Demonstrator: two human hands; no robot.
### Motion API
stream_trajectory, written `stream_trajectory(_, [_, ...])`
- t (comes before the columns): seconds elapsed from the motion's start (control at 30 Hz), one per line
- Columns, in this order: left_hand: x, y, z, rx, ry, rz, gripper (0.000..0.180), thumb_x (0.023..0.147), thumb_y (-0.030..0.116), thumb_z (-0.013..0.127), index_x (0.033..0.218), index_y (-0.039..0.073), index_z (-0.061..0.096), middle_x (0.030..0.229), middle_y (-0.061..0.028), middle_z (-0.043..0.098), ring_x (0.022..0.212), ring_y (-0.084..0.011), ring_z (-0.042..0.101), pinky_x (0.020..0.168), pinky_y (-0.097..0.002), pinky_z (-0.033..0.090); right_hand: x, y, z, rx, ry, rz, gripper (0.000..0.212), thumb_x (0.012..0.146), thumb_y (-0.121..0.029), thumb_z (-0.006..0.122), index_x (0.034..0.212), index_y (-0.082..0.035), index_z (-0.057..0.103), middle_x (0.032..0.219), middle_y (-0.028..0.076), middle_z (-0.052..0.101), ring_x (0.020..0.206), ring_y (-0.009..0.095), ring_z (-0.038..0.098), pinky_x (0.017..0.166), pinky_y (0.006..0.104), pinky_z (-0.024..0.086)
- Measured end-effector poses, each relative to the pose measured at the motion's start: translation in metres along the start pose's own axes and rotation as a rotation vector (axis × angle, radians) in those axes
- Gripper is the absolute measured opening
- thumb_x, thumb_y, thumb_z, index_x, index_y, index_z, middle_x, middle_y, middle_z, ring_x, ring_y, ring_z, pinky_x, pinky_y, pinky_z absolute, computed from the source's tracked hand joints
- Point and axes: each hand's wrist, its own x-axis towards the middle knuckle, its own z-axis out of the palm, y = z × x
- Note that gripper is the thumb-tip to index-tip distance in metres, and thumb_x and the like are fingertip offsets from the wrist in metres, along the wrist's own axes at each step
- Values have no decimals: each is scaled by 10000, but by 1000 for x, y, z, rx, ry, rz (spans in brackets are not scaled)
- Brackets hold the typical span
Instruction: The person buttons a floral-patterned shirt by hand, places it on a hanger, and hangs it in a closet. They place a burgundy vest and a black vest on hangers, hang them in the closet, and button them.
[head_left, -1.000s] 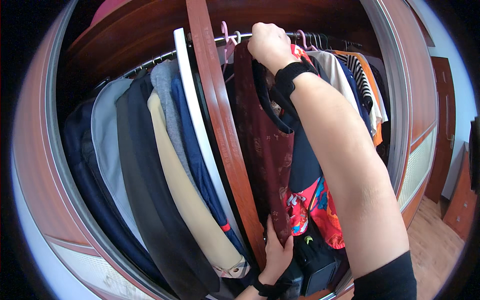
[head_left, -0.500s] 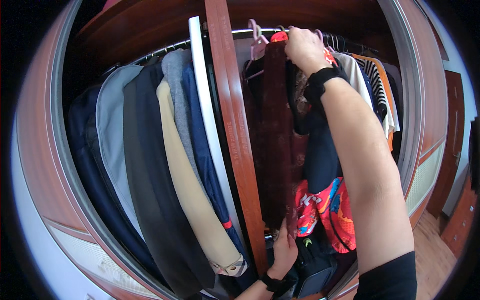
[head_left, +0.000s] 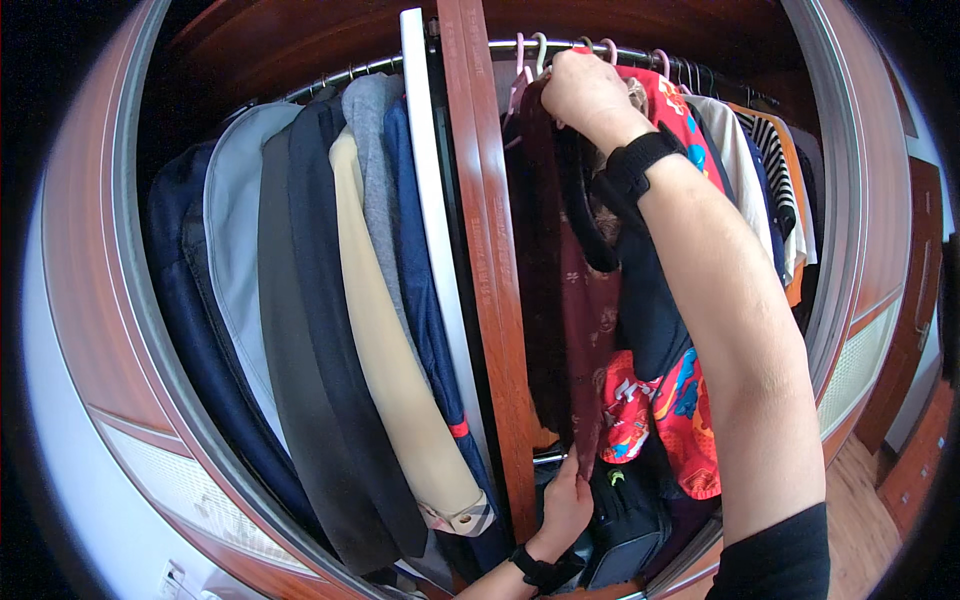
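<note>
Dark red patterned fabric [head_left: 580,330] was held at both ends: the right hand [head_left: 585,90] was clenched on its hanger top, just under the closet rail [head_left: 640,55], and the left hand [head_left: 565,505] was pinching its lower hem, far below. It could be judged that the hook might miss the rail, because pink hangers [head_left: 525,60] were crowded close beside the upper grip. The hook itself was hidden by the fingers; the black bag [head_left: 630,520] near the lower grip was hard to make out.

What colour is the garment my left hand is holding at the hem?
Dark maroon with a faint pattern; the garment shows best in the head view.
</note>
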Motion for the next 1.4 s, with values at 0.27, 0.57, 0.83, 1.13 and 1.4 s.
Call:
stream_trajectory(0.27, [-2,-8,13,18,112,-118,664,749,19,598,1337,23,289,1239,-240,456,1111,-390,477,932,-388,402,-17,12,-12,-174,44,-29,210,790,-174,545,864,-32,680,879,182,656,834,312,646,730,400,513])
stream_trajectory(0.57, [5,-41,16,54,155,-60,460,836,86,538,1264,-10,403,1159,-256,516,1055,-396,514,905,-387,421,-6,33,-9,-287,111,-45,218,774,-124,509,901,-14,647,905,201,642,864,329,631,763,414,504])
stream_trajectory(0.83, [-7,-43,9,75,27,-123,256,872,94,481,1099,-7,544,920,-236,611,863,-382,594,706,-395,484,-19,2,-10,-104,37,68,245,761,-115,556,975,3,565,855,203,635,827,333,623,741,412,490])
stream_trajectory(1.13, [-11,-25,19,64,124,-9,235,878,44,463,1093,-10,541,916,-232,610,852,-380,596,698,-387,478,-58,32,-7,131,105,-22,561,791,-175,582,1249,-37,289,843,224,625,855,395,591,840,434,428])
stream_trajectory(1.4, [-34,-13,1,-152,189,-50,174,892,46,469,1024,-20,563,880,-156,629,796,-235,620,714,-306,471,-129,63,26,368,209,-213,288,796,-42,555,1069,-25,463,945,119,594,853,296,592,757,334,481])
